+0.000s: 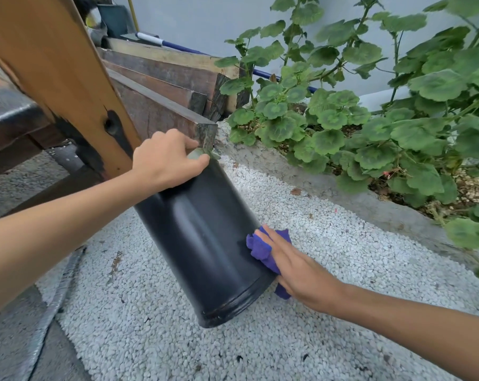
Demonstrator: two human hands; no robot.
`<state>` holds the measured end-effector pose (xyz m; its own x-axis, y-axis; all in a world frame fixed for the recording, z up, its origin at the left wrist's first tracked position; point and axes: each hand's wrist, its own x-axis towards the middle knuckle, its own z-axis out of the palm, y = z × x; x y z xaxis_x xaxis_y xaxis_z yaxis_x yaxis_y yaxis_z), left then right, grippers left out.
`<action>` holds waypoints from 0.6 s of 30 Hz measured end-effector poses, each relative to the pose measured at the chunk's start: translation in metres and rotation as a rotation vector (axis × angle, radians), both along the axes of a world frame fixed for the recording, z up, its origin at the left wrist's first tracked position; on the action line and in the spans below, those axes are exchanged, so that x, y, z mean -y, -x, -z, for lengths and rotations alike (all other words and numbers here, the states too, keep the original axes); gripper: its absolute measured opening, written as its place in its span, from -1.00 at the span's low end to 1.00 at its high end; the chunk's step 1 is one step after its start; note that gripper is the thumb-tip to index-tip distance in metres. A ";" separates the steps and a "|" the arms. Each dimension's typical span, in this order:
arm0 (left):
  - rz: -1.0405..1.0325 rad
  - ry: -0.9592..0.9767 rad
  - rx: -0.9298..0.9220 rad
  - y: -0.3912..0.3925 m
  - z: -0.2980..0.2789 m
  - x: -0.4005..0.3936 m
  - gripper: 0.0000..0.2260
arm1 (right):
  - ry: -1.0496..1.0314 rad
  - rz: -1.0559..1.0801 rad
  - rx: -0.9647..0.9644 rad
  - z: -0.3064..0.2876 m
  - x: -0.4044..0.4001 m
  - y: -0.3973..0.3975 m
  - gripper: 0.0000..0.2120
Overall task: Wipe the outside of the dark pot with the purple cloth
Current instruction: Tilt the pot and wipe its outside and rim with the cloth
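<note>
The dark pot (pixel 202 243) is a tall black cylinder, tilted above the white gravel with its rimmed end toward me at the lower middle. My left hand (pixel 167 160) grips its far upper end, fingers curled over the edge beside a small green leaf. A crumpled purple cloth (pixel 261 247) is pressed against the pot's right side. My right hand (pixel 293 266) lies flat on the cloth with the fingers stretched out, holding it to the pot wall. Part of the cloth hangs below the hand.
White gravel (pixel 288 339) covers the ground under the pot. A slanted wooden post (pixel 68 78) and stacked dark planks (pixel 161 86) stand at the left and behind. A concrete kerb (pixel 356 199) borders a bed of green leafy plants (pixel 370 119) on the right.
</note>
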<state>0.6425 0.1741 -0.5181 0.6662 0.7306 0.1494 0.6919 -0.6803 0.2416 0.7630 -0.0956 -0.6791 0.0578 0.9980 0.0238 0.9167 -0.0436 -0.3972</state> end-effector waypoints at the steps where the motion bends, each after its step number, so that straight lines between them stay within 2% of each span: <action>1: -0.016 0.029 0.035 0.006 -0.002 0.002 -0.51 | -0.009 -0.022 0.019 -0.007 0.001 -0.007 0.08; 4: -0.024 0.041 0.094 0.018 -0.003 0.012 -0.43 | 0.037 -0.072 0.062 -0.019 0.007 -0.030 0.09; 6: 0.041 -0.013 0.079 0.023 0.005 0.022 -0.43 | 0.084 -0.096 0.097 -0.021 0.016 -0.043 0.08; 10: 0.200 -0.245 -0.012 0.029 0.017 0.032 -0.55 | 0.111 -0.141 0.149 -0.014 0.037 -0.044 0.09; 12: 0.227 -0.272 -0.048 0.030 0.019 0.029 -0.59 | 0.080 -0.163 0.201 -0.006 0.040 -0.036 0.09; 16: 0.256 0.016 -0.049 0.028 0.031 0.018 -0.54 | -0.077 -0.135 0.278 0.011 0.036 -0.024 0.15; 18: 0.294 0.129 -0.118 0.028 0.034 0.013 -0.34 | -0.102 -0.154 0.296 0.013 0.033 -0.024 0.16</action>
<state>0.6149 0.1613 -0.5523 0.8583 0.5126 -0.0222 0.4991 -0.8240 0.2683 0.7874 -0.1286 -0.6924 -0.1176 0.9862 0.1168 0.9855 0.1304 -0.1086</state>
